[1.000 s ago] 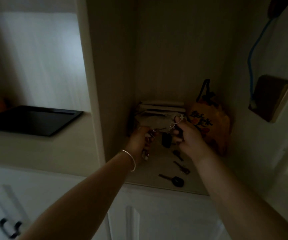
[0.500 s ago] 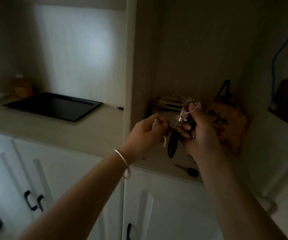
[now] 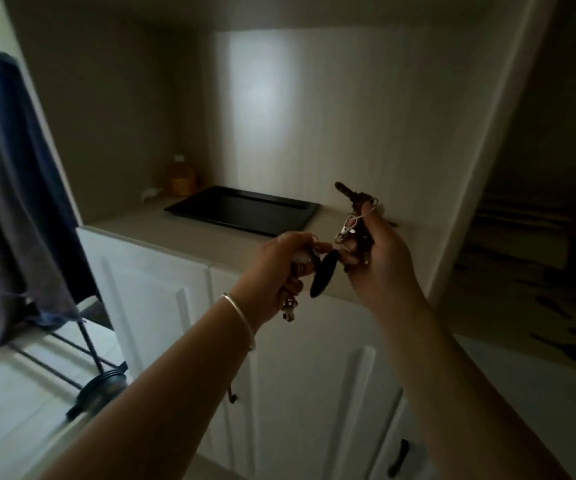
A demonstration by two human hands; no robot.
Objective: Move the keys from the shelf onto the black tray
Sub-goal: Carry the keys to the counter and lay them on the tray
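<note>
Both my hands hold keys in mid-air in front of the counter. My right hand point(image 3: 381, 265) grips a bunch of keys point(image 3: 355, 216) with a wire ring, one key sticking up. My left hand point(image 3: 283, 261) is closed on another key set whose black oval fob point(image 3: 323, 273) hangs down, with a small charm point(image 3: 289, 311) dangling below. The black tray point(image 3: 245, 209) lies flat on the counter, behind and left of my hands. Several dark keys point(image 3: 570, 351) still lie on the shelf at the far right.
A small yellow jar point(image 3: 180, 176) stands behind the tray in the alcove corner. White cabinet doors point(image 3: 161, 306) with dark handles run below the counter. At the left, dark cloth point(image 3: 12, 188) hangs over a black metal rack point(image 3: 96, 379).
Both hands lifted the keys out of the right shelf compartment and carried them left toward the tray. My view swung left, so the shelf now sits at the right edge.
</note>
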